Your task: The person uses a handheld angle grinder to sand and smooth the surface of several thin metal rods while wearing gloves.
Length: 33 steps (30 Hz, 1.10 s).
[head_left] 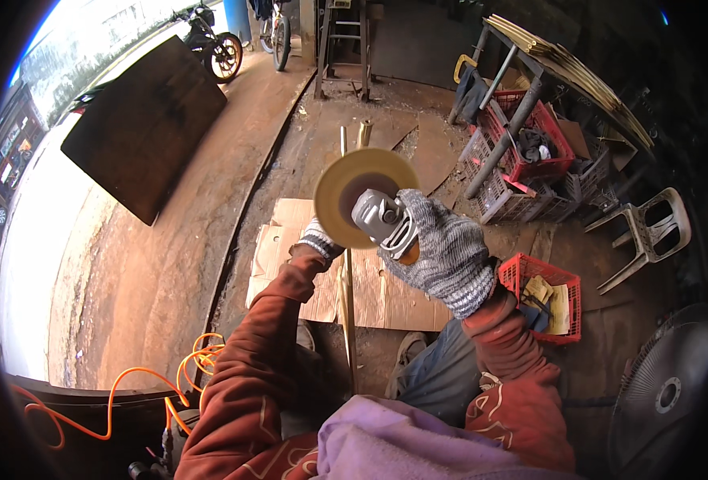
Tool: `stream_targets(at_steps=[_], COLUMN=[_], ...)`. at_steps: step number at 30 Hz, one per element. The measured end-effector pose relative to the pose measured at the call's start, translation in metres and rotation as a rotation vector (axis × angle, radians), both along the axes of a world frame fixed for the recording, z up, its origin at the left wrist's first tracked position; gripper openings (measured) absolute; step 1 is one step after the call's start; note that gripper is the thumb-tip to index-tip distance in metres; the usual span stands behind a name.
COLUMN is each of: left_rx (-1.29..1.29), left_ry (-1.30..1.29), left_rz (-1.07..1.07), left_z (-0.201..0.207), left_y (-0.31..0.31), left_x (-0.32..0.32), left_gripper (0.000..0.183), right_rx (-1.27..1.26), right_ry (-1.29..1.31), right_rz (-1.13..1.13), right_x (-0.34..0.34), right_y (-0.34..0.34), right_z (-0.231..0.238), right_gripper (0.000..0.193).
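My right hand [454, 248], in a grey knitted glove, is closed around an angle grinder [384, 218] with a grey metal head. A large round yellowish buffing disc [330, 188] is mounted on the grinder; its smeared face looks like it is spinning. My left hand [319, 238], also gloved, sits behind the disc's left edge, and its fingers are hidden. Brass-coloured tubes [365, 133] stick out beyond the disc, and slender golden lengths [344, 308] run down toward me between my legs. Whether the disc touches them is hidden.
Flattened cardboard [406, 308] lies beneath my hands. To the right are a red crate [562, 332], a plastic chair [650, 232], a fan [666, 392] and a rack [522, 104] with stacked crates. An orange hose [142, 372] coils at left; a dark panel [150, 128] stands farther off.
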<state>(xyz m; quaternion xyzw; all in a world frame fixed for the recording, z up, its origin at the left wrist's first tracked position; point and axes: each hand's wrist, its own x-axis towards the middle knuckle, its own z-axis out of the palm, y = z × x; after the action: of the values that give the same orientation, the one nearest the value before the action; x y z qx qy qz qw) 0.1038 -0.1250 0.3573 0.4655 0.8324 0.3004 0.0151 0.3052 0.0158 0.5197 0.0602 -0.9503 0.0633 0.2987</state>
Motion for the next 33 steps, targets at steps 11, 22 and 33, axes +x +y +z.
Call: stream_targets(at_steps=[11,22,33], left_rx=[-0.003,0.077,0.035], left_ry=[0.149,0.06,0.079], left_rz=[0.006,0.024,0.002], left_z=[-0.023,-0.018,-0.036], left_y=[0.03,0.031,0.029], left_x=[-0.025,-0.02,-0.032], left_gripper=[0.022,0.018,0.016], right_rx=[-0.004,-0.065,-0.192], right_ry=[0.138,0.17,0.126], right_rz=[0.011,0.034,0.085], right_x=[-0.009,-0.012,-0.019], right_y=[0.014,0.019,0.023], right_z=[0.007,0.005,-0.012], right_gripper=[0.075,0.079,0.075])
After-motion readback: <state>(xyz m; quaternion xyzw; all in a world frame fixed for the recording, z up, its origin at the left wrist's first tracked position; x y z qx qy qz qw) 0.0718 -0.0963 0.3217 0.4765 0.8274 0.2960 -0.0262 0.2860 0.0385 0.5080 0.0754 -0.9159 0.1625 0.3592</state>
